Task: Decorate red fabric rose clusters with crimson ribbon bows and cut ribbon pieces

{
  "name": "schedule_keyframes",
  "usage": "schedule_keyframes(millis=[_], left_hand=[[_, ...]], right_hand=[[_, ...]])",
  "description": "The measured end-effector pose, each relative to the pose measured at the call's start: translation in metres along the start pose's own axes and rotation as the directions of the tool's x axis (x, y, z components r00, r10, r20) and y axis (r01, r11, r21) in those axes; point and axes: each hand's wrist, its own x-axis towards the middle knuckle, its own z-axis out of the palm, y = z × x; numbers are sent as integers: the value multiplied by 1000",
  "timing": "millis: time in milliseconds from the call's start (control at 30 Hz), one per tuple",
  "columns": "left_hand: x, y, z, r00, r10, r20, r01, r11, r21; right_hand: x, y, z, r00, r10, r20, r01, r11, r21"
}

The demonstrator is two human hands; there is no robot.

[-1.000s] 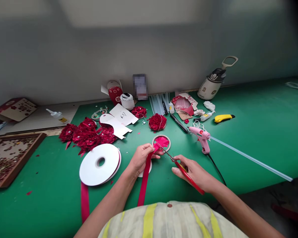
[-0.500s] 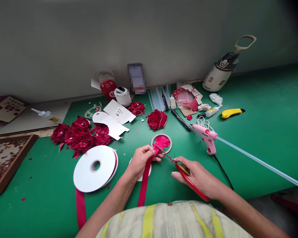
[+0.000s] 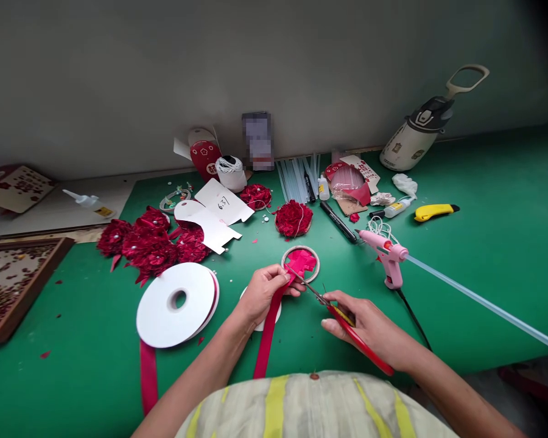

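Note:
My left hand [image 3: 267, 294] pinches a red ribbon [image 3: 268, 334] near its end, and the rest of the ribbon hangs down toward my body. In my right hand [image 3: 369, 328] are red-handled scissors [image 3: 363, 345], their blades reaching left to the ribbon by my left fingertips. Just beyond the fingers, a round ring [image 3: 318, 267] surrounds cut pink-red ribbon pieces [image 3: 304, 260]. A white ribbon spool [image 3: 158, 307] lies left of my left hand, with ribbon trailing from it. Part of a white disc shows beneath my left hand.
Dark red fabric flowers [image 3: 150, 249] and white card [image 3: 226, 207] lie behind the spool. A pink glue gun [image 3: 390, 258] with a long glue stick, a yellow cutter [image 3: 433, 212] and a bottle [image 3: 413, 140] are at right. A wooden tray [image 3: 36, 292] is at left.
The view has shifted slightly, so most things on the table appear a little further right. Both hands keep nearly the same hold on ribbon and scissors.

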Motion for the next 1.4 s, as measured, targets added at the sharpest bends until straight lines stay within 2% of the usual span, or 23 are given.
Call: schedule_keyframes(millis=[467,833,1033,1167,1300,1400], left_hand=[[1,0,-1,1000,1,19,-2,999,49],[2,2,-1,1000,-10,20,9,1000,19],[0,3,-2,998,-30,53,30,999,13],[-2,4,-2,993,-63,103,57,997,58],[-2,4,0,995,-55,78,47,994,95],[-3,3,1,995,-42,87,34,995,94]], right_hand=[[2,8,4,1000,-13,-17,13,1000,-2],[4,13,8,999,-18,-39,18,1000,-1],[5,10,6,995,19,-98,-16,999,32],[3,6,2,995,48,-90,-40,995,92],[-4,1,-1,997,69,-41,-59,976,209],[-4,-3,-3,992,87,-87,-56,949,309]])
